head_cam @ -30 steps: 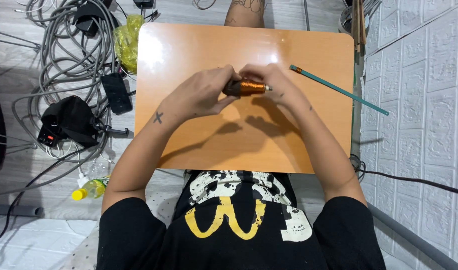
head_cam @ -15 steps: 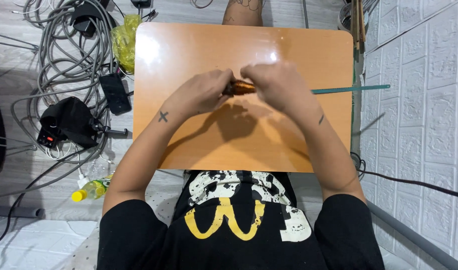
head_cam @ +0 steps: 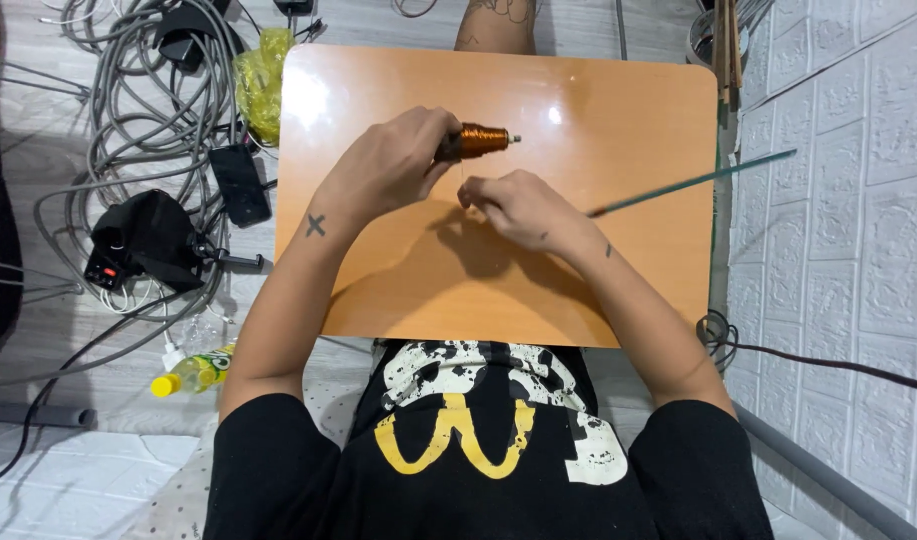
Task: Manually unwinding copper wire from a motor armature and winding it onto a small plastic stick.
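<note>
My left hand (head_cam: 388, 165) grips a spool of copper wire (head_cam: 481, 139) lying sideways above the orange tabletop (head_cam: 618, 90). A little below and to the right of it, my right hand (head_cam: 513, 207) has its fingers pinched together and holds a long thin green stick (head_cam: 693, 181) that points out to the right, past the table's edge. A fine strand of wire seems to run from the spool down to the right hand's fingertips; it is too thin to be sure.
Left of the table lie a tangle of grey cables (head_cam: 128, 90), a black device (head_cam: 143, 240), a dark phone (head_cam: 240, 185), a yellow bag (head_cam: 258, 85) and a plastic bottle (head_cam: 193, 372). A white wall (head_cam: 848, 250) stands on the right.
My hands were clasped together around the spool; now the right hand has drawn away downward with the green stick, and the spool shows in the left hand.
</note>
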